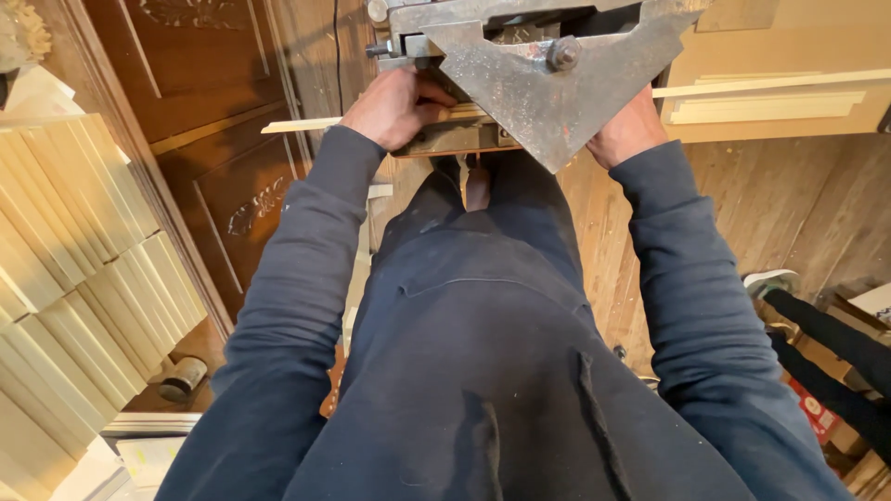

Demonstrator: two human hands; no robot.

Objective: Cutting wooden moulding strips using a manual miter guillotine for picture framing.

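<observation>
Left hand: the left hand (397, 107) is curled down over a thin pale wooden strip (299, 124), pressing it against the machine's lower ledge; the fingers are clenched on it.
Right hand: the right hand (627, 132) sits at the far side of the metal plate, partly hidden behind it; I cannot tell whether it grips anything.
Strip: it runs under both hands, sticking out past the left hand and out beyond the right one.
Metal plate: a grey triangular plate (548, 88) with a bolt (562, 53) hangs between the two hands, point down.
Stack: pale wooden boards (74, 269) are piled well left of the left arm.
Floor: wooden planks (789, 204) lie below the right hand.
</observation>
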